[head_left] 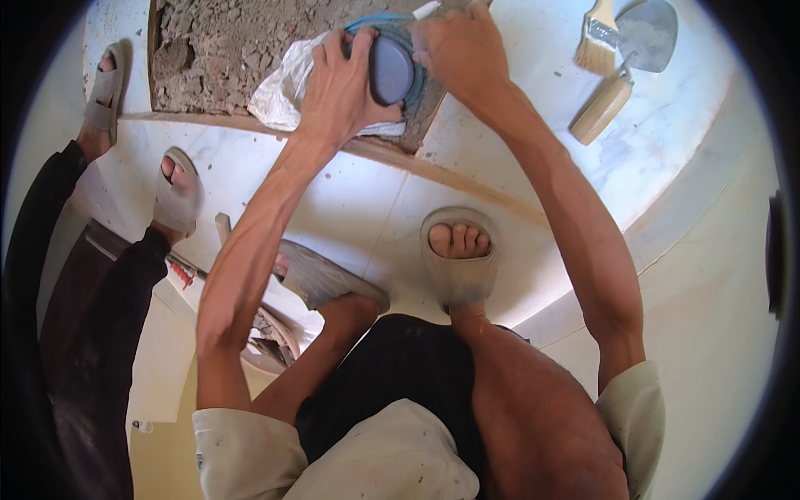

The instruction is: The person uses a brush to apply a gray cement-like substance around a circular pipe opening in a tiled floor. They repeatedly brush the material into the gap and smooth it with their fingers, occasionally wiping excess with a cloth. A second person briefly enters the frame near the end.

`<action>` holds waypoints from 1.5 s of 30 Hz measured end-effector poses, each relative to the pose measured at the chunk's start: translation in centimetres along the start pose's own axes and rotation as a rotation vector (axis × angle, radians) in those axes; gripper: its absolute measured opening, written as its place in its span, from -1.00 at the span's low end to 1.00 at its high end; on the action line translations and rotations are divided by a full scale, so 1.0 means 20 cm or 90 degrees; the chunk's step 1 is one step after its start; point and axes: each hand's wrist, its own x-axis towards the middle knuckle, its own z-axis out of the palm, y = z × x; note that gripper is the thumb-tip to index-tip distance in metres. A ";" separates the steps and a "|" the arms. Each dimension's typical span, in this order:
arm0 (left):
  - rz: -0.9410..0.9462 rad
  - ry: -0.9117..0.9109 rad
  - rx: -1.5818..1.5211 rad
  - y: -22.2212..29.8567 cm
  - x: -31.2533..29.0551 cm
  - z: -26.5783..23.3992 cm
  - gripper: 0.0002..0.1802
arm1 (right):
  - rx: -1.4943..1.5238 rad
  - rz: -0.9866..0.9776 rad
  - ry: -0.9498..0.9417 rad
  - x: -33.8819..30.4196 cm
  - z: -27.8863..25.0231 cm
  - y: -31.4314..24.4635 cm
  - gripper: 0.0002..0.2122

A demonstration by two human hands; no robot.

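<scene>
My left hand [337, 100] reaches over a dark grey round cap-like piece [392, 72], its fingers and thumb spread around the rim and gripping it. Blue plastic or cord [379, 18] loops around the top of that piece. Under the hand, a crumpled white woven sack [283, 87] lies against the soil. Close to the cap's right side, my right hand [467, 54] is closed, its fingertips slightly blurred. What it pinches cannot be made out. Just beyond its fingers shows a small white tip [427, 10].
Broken soil [225, 50] fills a cut-out in the white tiles [333, 187]. To the right lie a paintbrush [597, 42] and a trowel [604, 108] with a wooden handle. Another person's sandalled feet [177, 192] stand at left. Near my foot sits a container of rubble [271, 337].
</scene>
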 end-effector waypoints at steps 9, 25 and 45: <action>-0.036 -0.005 -0.012 0.02 -0.04 -0.02 0.26 | 0.065 -0.053 0.053 0.00 0.01 0.01 -0.87; -0.038 -0.041 -0.025 -0.03 -0.02 -0.05 0.25 | 0.157 -0.158 0.266 0.00 0.02 0.10 -0.87; -0.043 -0.018 -0.037 -0.03 -0.02 -0.03 0.26 | 0.134 -0.110 0.201 -0.02 0.01 0.07 -0.80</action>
